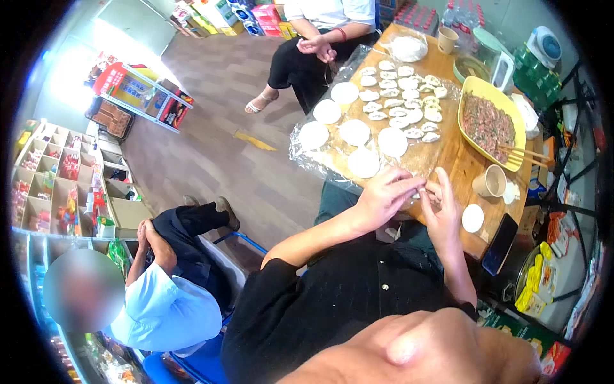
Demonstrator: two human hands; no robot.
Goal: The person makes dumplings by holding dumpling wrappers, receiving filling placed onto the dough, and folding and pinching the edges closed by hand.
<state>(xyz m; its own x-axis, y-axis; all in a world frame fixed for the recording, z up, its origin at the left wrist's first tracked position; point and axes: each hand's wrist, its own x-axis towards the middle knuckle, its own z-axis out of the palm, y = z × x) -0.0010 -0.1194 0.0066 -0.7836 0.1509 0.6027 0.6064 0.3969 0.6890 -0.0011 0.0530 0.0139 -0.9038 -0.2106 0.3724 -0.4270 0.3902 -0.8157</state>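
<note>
My left hand (384,200) and my right hand (442,208) meet over the near edge of the wooden table (451,157). Between their pinched fingers is a small dumpling (414,196), mostly hidden by the fingers. Round white wrappers (363,163) lie on the floured board just beyond my left hand. Rows of folded dumplings (398,102) cover the middle of the board. A yellow dish (491,120) of minced filling with chopsticks stands at the right. One wrapper (472,218) lies right of my right hand.
A paper cup (490,182) and a phone (499,244) are at the table's right edge. At the far end are a bag of flour (407,48) and another cup (448,40). One person (166,294) sits at left, another (326,45) beyond the table.
</note>
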